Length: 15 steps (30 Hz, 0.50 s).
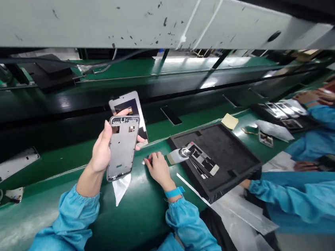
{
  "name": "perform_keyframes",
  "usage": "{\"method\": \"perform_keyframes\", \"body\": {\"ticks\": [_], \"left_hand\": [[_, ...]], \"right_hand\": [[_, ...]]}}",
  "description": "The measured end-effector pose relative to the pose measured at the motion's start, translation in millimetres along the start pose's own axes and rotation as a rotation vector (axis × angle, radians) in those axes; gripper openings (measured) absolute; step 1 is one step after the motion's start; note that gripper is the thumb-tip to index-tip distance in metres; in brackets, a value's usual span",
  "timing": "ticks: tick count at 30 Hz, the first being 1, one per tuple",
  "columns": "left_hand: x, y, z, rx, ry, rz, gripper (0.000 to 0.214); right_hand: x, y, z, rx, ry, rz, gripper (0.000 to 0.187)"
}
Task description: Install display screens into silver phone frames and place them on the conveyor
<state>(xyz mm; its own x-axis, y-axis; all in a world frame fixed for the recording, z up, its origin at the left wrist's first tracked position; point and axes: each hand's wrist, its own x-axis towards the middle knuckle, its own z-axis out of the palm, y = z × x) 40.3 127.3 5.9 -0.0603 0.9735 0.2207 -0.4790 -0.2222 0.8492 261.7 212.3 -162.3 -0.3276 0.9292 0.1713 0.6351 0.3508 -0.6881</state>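
Note:
My left hand [102, 150] is raised above the green bench [58, 201], gripping a grey phone frame [122, 147] by its edges, inner side toward me. Behind the frame a second phone panel [128, 104] with a dark screen shows, either held with it or lying on the belt. My right hand [157, 168] rests on the bench, fingers curled over a small red-tipped item [149, 160] that I cannot make out. A white film strip [120, 188] lies just below the frame.
A black foam tray [233, 150] at right holds a phone part and tweezers [199, 163]. Another frame [10, 166] lies on the dark conveyor at far left. A yellow note [229, 121] sits beyond the tray. A person in blue sleeves [313, 198] works on the right.

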Motion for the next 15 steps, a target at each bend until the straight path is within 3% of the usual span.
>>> {"method": "perform_keyframes", "body": {"ticks": [3, 7, 10, 13, 15], "left_hand": [[-6.7, 5.5, 6.4, -0.148, -0.075, -0.077, 0.090], [-15.9, 10.9, 15.0, -0.292, -0.178, -0.128, 0.093], [-21.8, 12.5, 20.1, -0.346, -0.209, -0.139, 0.093], [-25.9, 14.5, 24.2, -0.391, -0.182, -0.118, 0.084], [-28.0, 17.4, 26.7, -0.422, -0.165, -0.090, 0.076]], "right_hand": [[17.1, -17.5, -17.1, 0.105, 0.033, -0.027, 0.034], [29.6, -70.0, -61.8, 0.351, 0.026, -0.122, 0.060], [21.0, -117.3, -86.7, 0.719, -0.141, -0.177, 0.061], [10.4, -146.7, -87.9, 0.886, -0.305, -0.188, 0.059], [8.7, -151.7, -80.2, 0.951, -0.331, -0.180, 0.063]]}}
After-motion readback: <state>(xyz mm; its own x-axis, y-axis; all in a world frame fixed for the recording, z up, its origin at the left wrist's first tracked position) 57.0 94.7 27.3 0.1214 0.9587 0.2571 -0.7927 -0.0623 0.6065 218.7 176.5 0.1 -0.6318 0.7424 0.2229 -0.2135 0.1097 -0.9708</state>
